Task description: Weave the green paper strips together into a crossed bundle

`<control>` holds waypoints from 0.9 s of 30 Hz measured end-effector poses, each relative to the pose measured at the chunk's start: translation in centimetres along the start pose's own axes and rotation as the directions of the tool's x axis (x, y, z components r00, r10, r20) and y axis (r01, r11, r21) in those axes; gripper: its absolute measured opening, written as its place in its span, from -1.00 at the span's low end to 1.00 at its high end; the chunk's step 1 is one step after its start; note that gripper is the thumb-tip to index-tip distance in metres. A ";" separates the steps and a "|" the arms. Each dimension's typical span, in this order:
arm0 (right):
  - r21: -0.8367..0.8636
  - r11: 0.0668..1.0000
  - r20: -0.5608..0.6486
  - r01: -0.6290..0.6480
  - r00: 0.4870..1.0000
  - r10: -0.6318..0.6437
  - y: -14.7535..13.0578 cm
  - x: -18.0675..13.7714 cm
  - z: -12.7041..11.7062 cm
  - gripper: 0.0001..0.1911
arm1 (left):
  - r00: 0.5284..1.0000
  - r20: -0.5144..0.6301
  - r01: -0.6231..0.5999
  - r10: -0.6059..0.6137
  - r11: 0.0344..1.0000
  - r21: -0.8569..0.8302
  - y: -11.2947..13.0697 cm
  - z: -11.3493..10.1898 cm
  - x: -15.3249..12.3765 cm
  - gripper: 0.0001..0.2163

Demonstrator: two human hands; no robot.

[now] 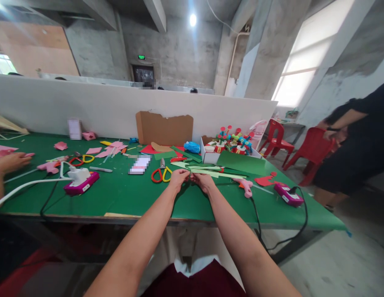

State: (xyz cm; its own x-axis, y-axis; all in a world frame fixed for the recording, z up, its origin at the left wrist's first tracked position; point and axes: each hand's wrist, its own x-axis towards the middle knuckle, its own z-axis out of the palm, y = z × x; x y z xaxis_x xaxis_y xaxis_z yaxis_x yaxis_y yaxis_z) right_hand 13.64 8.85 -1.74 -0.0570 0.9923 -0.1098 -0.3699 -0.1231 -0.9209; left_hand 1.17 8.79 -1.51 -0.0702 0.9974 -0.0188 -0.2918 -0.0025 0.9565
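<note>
My left hand [179,180] and my right hand [203,181] meet over the green tabletop with fingertips pinched together. Between them is a small dark green piece, probably paper, mostly hidden by the fingers. Just beyond the hands lie light green paper strips [207,168], and whether they are joined to the held piece is unclear. Scissors [162,171] with a red and a yellow handle rest left of my left hand. On the right, a pink glue gun [245,186] lies near my right hand. Behind the strips is a dark green paper sheet [241,162].
A white box [208,156] holds several colourful spring figures at the back. Purple power strips [82,183] sit left and right, with cables over the front edge. Pink paper pieces [113,149] lie left. A co-worker's hand [12,163] reaches in; another person stands right.
</note>
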 end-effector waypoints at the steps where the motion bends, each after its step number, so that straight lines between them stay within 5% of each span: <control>1: 0.007 1.000 -0.007 0.009 1.000 -0.009 0.1 0.0 0.0 -0.89 | 1.000 0.000 -0.004 0.004 1.000 0.002 -0.1 0.0 0.0 -0.78; 27: -0.058 0.985 -0.049 0.165 0.985 -0.168 -0.2 -0.6 0.4 -0.75 | 0.988 0.139 -0.087 0.065 0.984 0.155 -0.3 0.5 -0.4 -0.71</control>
State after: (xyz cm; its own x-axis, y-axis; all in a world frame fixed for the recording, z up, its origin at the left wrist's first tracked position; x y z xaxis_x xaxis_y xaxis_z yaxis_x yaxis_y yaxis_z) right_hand 13.39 8.26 -1.32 0.0513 0.9983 0.0279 -0.3198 0.0429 -0.9465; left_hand 1.79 8.40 -1.67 0.0441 0.9955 0.0842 -0.1327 -0.0777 0.9881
